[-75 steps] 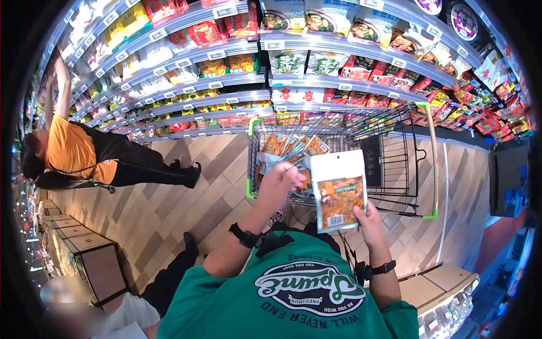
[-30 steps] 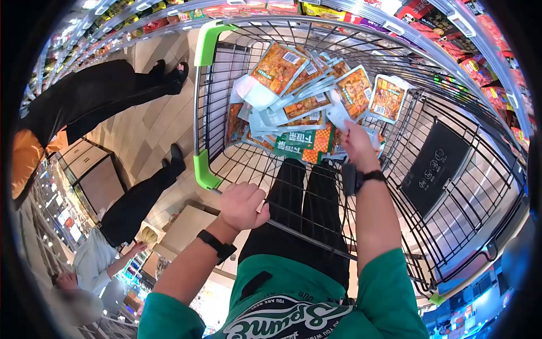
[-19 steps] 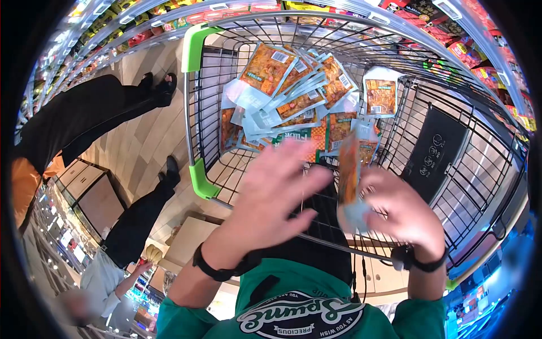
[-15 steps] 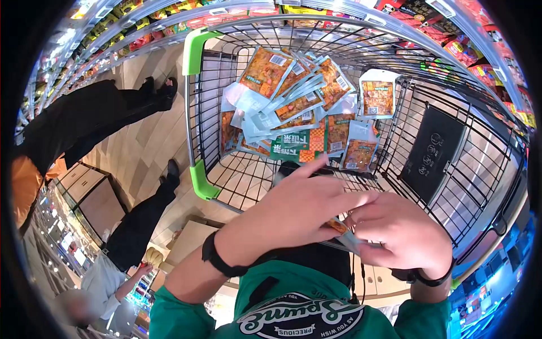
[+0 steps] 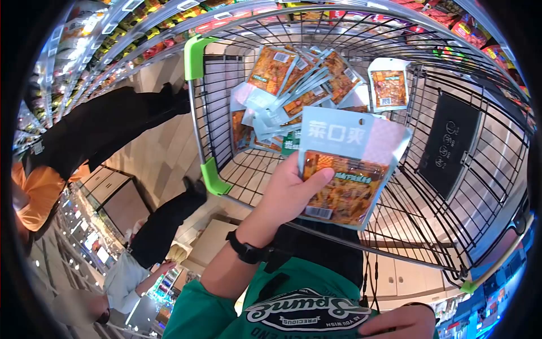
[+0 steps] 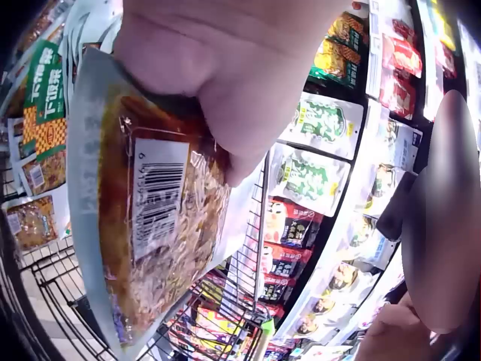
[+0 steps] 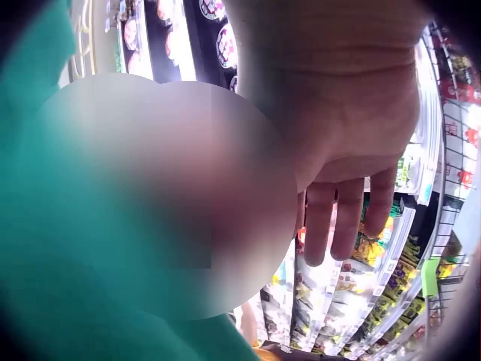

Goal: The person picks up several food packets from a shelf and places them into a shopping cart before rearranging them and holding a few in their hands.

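Note:
In the head view my left hand [image 5: 288, 193] pinches a flat food packet [image 5: 345, 189] by its left side, thumb on the front, above the cart's near rim. Its pale top bears white characters. The left wrist view shows the packet [image 6: 161, 218] side-on with its barcode, under my left hand [image 6: 218, 68]. My right hand [image 5: 398, 323] is low at the right, by the green shirt, holding nothing. The right wrist view shows that hand [image 7: 346, 131] with its fingers extended. Similar packets [image 5: 272, 69] lie overlapping in the cart; another packet [image 5: 389, 89] stands apart from the pile.
The wire shopping cart [image 5: 193, 59] has green corners and a black panel [image 5: 450, 144] at its right. Stocked shelves [image 5: 186, 28] run beyond it. At the left are a person in an orange top [image 5: 40, 195] and a person in a pale top [image 5: 125, 277], near a wooden cabinet [image 5: 124, 206].
Both hands were together around a packet low by the cart's rim. Now my left hand alone holds it, raised and face-up over the cart; my right hand has let go and moved down to the shirt.

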The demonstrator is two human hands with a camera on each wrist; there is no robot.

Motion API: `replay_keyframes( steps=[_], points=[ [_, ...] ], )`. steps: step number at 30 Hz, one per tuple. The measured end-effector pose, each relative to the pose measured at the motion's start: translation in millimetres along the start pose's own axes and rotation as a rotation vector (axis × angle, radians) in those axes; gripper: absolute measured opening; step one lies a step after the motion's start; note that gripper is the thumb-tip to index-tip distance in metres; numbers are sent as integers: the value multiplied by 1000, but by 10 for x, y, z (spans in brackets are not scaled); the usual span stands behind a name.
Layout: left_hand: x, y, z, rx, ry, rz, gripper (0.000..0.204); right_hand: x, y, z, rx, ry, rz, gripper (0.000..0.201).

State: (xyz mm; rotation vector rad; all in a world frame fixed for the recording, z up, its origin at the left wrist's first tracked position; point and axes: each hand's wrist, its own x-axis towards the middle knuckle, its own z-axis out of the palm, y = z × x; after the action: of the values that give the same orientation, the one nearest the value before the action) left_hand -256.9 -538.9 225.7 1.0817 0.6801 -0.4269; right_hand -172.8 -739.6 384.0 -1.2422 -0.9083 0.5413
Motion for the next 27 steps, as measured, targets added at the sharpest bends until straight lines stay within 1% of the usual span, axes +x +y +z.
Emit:
replay_keyframes(
  steps=[1,3,4,5,7,8,9,11,12,13,14,15,16,17,18,19,20,21,22,24,25,27],
  points=[
    [-12,-4,-2,15,14,1,31,-38,7,-6,15,4,-13,14],
    [26,-24,30,122,46,59,30,-129,38,-29,13,81,-110,13],
    [46,-9,45,105,19,42,30,-172,48,-5,70,127,-95,8],
    [49,12,83,99,12,38,30,-223,56,41,63,129,-87,8],
    [73,75,151,20,20,-17,32,-316,84,135,258,301,-69,9],
    [97,81,159,100,25,-19,32,-332,119,111,356,277,-78,16],
    [136,81,209,97,8,-18,32,-361,128,95,341,282,-76,16],
    [241,49,349,37,90,-27,33,-419,147,61,717,234,-70,19],
    [363,76,450,67,95,-51,34,-446,170,60,781,255,-103,17],
    [475,222,648,67,131,-116,34,-475,160,118,762,266,-81,17],
    [699,143,691,37,69,30,33,-491,146,200,840,365,-149,14],
    [957,49,705,71,117,63,36,-503,130,243,915,467,-227,12],
    [1098,122,796,223,244,58,42,-492,75,211,978,495,-203,14],
    [1392,-64,651,196,283,88,47,-435,180,184,964,508,-198,14],
    [1516,-98,599,222,330,25,47,-331,391,129,842,457,-504,16],
    [1629,-215,488,227,317,22,47,-297,508,77,705,393,-804,17],
    [1730,-401,326,503,218,7,43,-407,407,80,697,404,-806,17],
    [1774,-569,218,780,116,-10,38,-577,208,126,886,487,-550,20],
    [1762,-666,185,788,113,-16,38,-657,100,133,1068,558,-285,23],
    [1754,-815,101,1496,-312,145,33,-738,116,114,1098,570,-272,24],
    [1775,-930,60,1500,-308,146,33,-760,128,89,1124,579,-247,25],
    [1838,-1116,66,1691,-104,325,29,-800,141,55,1141,597,-252,25]
  ],
)
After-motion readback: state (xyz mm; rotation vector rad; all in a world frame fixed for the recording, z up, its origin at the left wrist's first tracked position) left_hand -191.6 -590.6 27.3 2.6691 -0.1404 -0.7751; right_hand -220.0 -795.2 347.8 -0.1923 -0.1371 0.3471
